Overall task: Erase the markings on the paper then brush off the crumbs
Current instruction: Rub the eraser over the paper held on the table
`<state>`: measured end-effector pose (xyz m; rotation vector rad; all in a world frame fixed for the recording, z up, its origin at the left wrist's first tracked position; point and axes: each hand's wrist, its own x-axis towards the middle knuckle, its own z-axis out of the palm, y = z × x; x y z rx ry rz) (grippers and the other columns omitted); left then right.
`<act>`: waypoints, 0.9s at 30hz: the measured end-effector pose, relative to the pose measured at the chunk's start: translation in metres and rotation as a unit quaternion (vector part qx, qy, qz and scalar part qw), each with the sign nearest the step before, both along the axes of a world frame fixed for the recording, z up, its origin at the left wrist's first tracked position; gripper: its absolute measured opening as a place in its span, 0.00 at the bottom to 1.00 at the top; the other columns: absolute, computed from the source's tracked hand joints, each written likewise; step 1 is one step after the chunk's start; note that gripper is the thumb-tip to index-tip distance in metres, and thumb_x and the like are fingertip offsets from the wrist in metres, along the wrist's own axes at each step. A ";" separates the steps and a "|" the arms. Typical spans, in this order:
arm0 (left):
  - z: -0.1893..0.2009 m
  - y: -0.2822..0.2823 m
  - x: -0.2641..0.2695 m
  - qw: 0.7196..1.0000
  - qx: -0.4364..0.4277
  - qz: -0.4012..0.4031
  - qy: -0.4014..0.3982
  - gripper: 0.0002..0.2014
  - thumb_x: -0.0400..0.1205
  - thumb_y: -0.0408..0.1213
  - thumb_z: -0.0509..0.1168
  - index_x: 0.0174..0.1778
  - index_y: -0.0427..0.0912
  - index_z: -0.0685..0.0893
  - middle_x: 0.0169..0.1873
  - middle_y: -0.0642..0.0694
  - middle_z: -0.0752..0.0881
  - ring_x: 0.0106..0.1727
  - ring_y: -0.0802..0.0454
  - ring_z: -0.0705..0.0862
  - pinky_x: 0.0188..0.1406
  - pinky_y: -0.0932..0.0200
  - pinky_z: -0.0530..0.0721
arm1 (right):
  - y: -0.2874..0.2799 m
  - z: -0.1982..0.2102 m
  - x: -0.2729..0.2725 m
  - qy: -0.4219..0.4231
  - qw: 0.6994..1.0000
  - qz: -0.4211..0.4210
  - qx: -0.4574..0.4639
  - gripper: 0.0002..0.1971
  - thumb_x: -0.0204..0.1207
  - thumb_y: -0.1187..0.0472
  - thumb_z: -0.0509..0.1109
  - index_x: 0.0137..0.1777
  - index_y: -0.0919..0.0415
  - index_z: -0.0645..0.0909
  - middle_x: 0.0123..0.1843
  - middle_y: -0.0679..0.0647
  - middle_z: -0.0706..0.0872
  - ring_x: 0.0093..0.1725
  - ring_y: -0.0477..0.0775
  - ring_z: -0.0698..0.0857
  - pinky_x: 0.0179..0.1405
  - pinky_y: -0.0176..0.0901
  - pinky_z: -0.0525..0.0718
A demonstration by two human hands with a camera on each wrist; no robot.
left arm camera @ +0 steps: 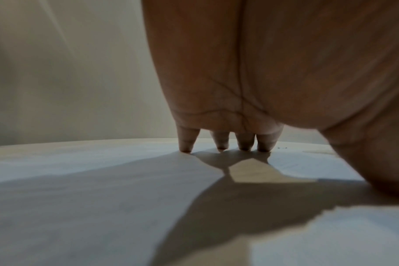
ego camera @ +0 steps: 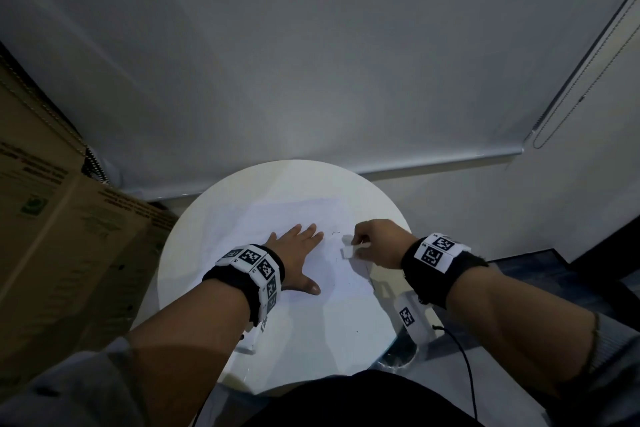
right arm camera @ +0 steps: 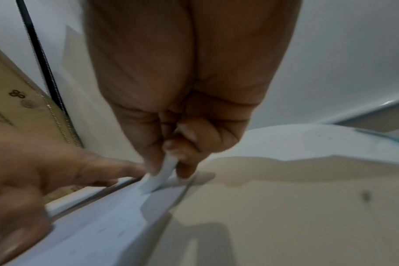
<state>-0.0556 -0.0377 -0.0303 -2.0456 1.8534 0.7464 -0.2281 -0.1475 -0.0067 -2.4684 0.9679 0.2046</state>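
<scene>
While your left hand [ego camera: 297, 255] lies flat with fingers spread, pressing the paper [ego camera: 277, 222] onto the round white table [ego camera: 311, 350], your right hand [ego camera: 377, 243] pinches a white eraser [ego camera: 347, 251] between thumb and fingertips, its end touching the sheet's right part. Faint pencil marks [ego camera: 335, 233] sit just beyond the eraser. Cardboard boxes [ego camera: 52, 236] stand left.

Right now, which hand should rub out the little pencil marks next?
The right hand, I think. It already pinches the eraser with its tip down on the paper, beside faint marks. The left hand lies flat with spread fingers, holding the paper down on the table.
</scene>
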 end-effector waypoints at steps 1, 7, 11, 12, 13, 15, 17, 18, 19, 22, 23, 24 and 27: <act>0.000 0.000 0.000 1.000 0.000 0.000 0.000 0.53 0.78 0.59 0.69 0.86 0.49 0.38 0.85 0.52 0.36 0.86 0.50 0.37 0.83 0.36 0.45 | -0.001 0.000 0.000 -0.005 1.000 -0.009 -0.004 0.10 0.74 0.63 0.69 0.54 0.63 0.83 0.55 0.57 0.86 0.54 0.56 0.83 0.42 0.36 0.72; 0.002 -0.001 -0.001 1.000 0.002 -0.002 -0.003 0.53 0.78 0.59 0.69 0.86 0.48 0.38 0.85 0.52 0.36 0.86 0.50 0.37 0.83 0.36 0.45 | 0.017 -0.004 0.001 0.025 0.996 0.072 0.039 0.10 0.74 0.62 0.71 0.55 0.61 0.84 0.50 0.55 0.86 0.44 0.51 0.80 0.37 0.35 0.72; 0.000 -0.001 -0.001 1.000 -0.002 0.002 0.000 0.53 0.78 0.59 0.69 0.86 0.49 0.38 0.85 0.52 0.36 0.86 0.50 0.37 0.83 0.36 0.45 | 0.006 -0.003 0.003 -0.015 1.000 -0.002 0.007 0.10 0.75 0.62 0.69 0.55 0.62 0.83 0.54 0.56 0.86 0.48 0.51 0.82 0.42 0.35 0.70; -0.001 -0.001 -0.001 1.000 -0.002 0.000 -0.001 0.53 0.78 0.59 0.69 0.86 0.49 0.38 0.85 0.52 0.36 0.86 0.50 0.37 0.83 0.36 0.45 | 0.009 -0.003 0.003 -0.006 1.000 0.016 0.022 0.10 0.75 0.62 0.70 0.54 0.62 0.84 0.51 0.54 0.86 0.41 0.44 0.81 0.39 0.35 0.71; -0.001 -0.001 -0.001 1.000 -0.002 -0.001 -0.002 0.53 0.78 0.59 0.69 0.86 0.49 0.38 0.85 0.52 0.36 0.86 0.50 0.37 0.83 0.36 0.45 | 0.013 -0.002 0.003 0.006 0.998 0.043 0.046 0.09 0.74 0.62 0.71 0.54 0.61 0.84 0.45 0.50 0.86 0.33 0.37 0.79 0.35 0.35 0.72; -0.001 -0.002 -0.001 1.000 -0.002 -0.002 -0.004 0.53 0.78 0.59 0.69 0.86 0.48 0.38 0.85 0.52 0.36 0.86 0.50 0.38 0.83 0.36 0.46 | 0.021 -0.003 0.002 0.032 0.993 0.076 0.082 0.09 0.74 0.63 0.72 0.54 0.60 0.85 0.40 0.47 0.83 0.27 0.35 0.78 0.31 0.31 0.73; -0.001 -0.002 -0.001 1.000 -0.002 -0.001 -0.003 0.53 0.78 0.59 0.69 0.86 0.48 0.38 0.85 0.52 0.36 0.86 0.49 0.38 0.83 0.36 0.46 | 0.016 -0.004 0.002 0.020 0.997 0.060 0.045 0.10 0.74 0.62 0.71 0.55 0.60 0.84 0.48 0.52 0.86 0.41 0.43 0.82 0.39 0.35 0.74; -0.001 -0.002 -0.001 1.000 -0.002 -0.002 -0.001 0.53 0.78 0.59 0.69 0.86 0.48 0.38 0.85 0.52 0.36 0.86 0.49 0.38 0.83 0.36 0.45 | 0.011 -0.004 0.001 0.006 0.999 0.032 0.026 0.10 0.74 0.62 0.71 0.55 0.60 0.84 0.53 0.54 0.86 0.48 0.49 0.82 0.44 0.36 0.74; -0.001 -0.001 -0.001 1.000 -0.002 0.000 0.001 0.53 0.78 0.59 0.69 0.86 0.49 0.38 0.85 0.52 0.36 0.86 0.50 0.38 0.82 0.36 0.45 | 0.008 -0.004 0.001 -0.005 1.000 0.010 0.016 0.10 0.74 0.61 0.70 0.55 0.61 0.84 0.55 0.56 0.85 0.50 0.52 0.80 0.45 0.37 0.73; -0.001 -0.002 -0.001 1.000 0.000 0.002 0.002 0.54 0.77 0.59 0.70 0.86 0.49 0.38 0.85 0.52 0.36 0.86 0.50 0.37 0.82 0.36 0.45 | 0.011 0.000 -0.001 0.025 0.998 0.044 0.046 0.11 0.74 0.63 0.71 0.55 0.61 0.84 0.45 0.50 0.84 0.35 0.44 0.78 0.35 0.33 0.73; -0.001 -0.002 0.000 1.000 0.001 0.002 0.001 0.54 0.77 0.59 0.70 0.86 0.49 0.38 0.85 0.52 0.36 0.86 0.49 0.37 0.82 0.36 0.45 | 0.014 0.001 -0.001 0.042 0.995 0.063 0.066 0.11 0.74 0.63 0.71 0.56 0.61 0.84 0.41 0.47 0.82 0.29 0.40 0.77 0.30 0.32 0.73; -0.001 -0.002 -0.001 1.000 0.002 0.002 0.001 0.54 0.77 0.59 0.70 0.86 0.48 0.38 0.85 0.52 0.36 0.86 0.49 0.37 0.82 0.35 0.45 | 0.017 0.001 -0.001 0.050 0.993 0.071 0.075 0.11 0.74 0.63 0.72 0.56 0.61 0.84 0.39 0.47 0.81 0.25 0.37 0.76 0.27 0.31 0.73; 0.000 -0.002 -0.001 1.000 0.003 0.002 0.003 0.53 0.78 0.58 0.70 0.86 0.49 0.38 0.85 0.52 0.36 0.86 0.49 0.37 0.83 0.35 0.45 | 0.008 -0.001 -0.003 0.017 0.999 0.024 0.023 0.11 0.75 0.62 0.70 0.56 0.60 0.84 0.50 0.54 0.84 0.43 0.47 0.82 0.39 0.34 0.70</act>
